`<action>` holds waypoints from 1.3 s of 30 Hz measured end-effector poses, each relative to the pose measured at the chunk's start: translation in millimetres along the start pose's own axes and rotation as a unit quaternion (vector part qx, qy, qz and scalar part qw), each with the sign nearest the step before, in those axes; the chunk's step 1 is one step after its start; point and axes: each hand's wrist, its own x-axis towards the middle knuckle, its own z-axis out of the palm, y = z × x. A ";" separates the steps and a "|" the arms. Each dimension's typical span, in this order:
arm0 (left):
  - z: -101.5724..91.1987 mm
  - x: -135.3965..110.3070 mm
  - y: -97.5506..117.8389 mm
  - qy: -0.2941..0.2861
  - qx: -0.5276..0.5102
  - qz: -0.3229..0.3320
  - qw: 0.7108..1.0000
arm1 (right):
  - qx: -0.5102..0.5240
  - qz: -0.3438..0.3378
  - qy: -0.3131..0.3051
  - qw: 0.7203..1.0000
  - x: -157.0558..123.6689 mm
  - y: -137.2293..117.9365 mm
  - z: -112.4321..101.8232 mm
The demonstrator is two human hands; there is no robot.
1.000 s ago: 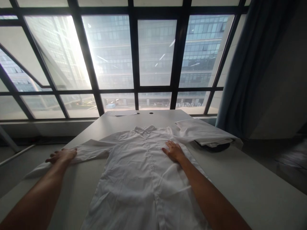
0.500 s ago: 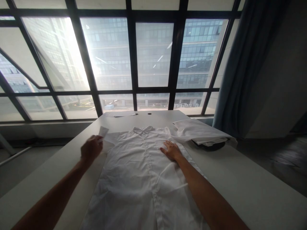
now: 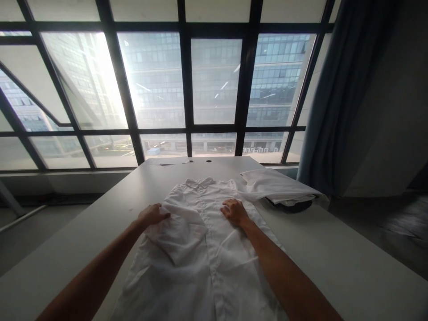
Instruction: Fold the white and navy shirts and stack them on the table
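A white button-up shirt (image 3: 230, 249) lies spread front up, its collar (image 3: 199, 182) toward the window. Its left-side sleeve (image 3: 180, 232) is folded across the front, reaching near the button placket. At the shirt's left edge, my left hand (image 3: 154, 215) is closed on the folded sleeve near the shoulder; some fingertips are hidden in the cloth. My right hand (image 3: 235, 211) rests on the upper right of the shirt front with bent, parted fingers, holding nothing. The right-side sleeve runs outward beyond this hand.
The shirt lies on a long white table (image 3: 334, 258). White folded cloth (image 3: 281, 185) sits over a dark item (image 3: 294, 206) at the right. Near the far edge are a flat white sheet (image 3: 169, 162) and a round hole (image 3: 209, 161). A blue curtain (image 3: 329, 111) hangs beside the windows.
My left hand has carried the sleeve inward from the table's left side and laid it over the shirt front. My right hand stays on the shirt, its fingers now more bent.
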 end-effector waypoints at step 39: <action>48.8 153.0 -0.3 0.057 0.036 -0.070 0.995 | 0.399 0.056 -0.690 0.601 -11.2 -82.8 -55.2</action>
